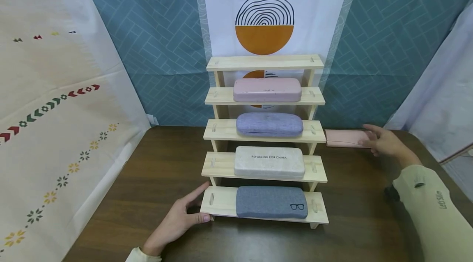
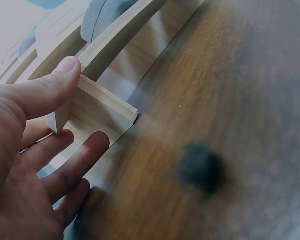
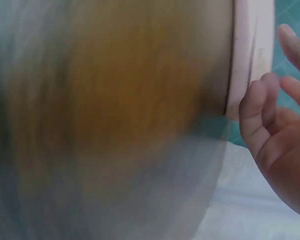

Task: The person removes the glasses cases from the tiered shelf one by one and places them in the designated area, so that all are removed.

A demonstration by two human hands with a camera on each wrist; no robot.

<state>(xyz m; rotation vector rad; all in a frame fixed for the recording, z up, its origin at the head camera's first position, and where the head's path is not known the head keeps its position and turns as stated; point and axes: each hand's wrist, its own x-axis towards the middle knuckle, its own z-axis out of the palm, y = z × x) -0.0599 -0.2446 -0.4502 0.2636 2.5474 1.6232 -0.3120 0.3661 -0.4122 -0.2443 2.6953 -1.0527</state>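
A stepped wooden display rack holds several glasses cases. At its lower left end my left hand grips the bottom shelf, thumb at the front edge and index finger at the back; the left wrist view shows the thumb against the wood. My right hand is at the right end of a pink glasses case lying on the table right of the rack. Its fingers are loosely bent and not closed round the case; whether they touch it I cannot tell.
On the shelves, top down, sit a pink case, a purple case, a white case and a blue-grey case. The top shelf is bare. Behind hangs a teal cloth; a patterned white cloth borders the left.
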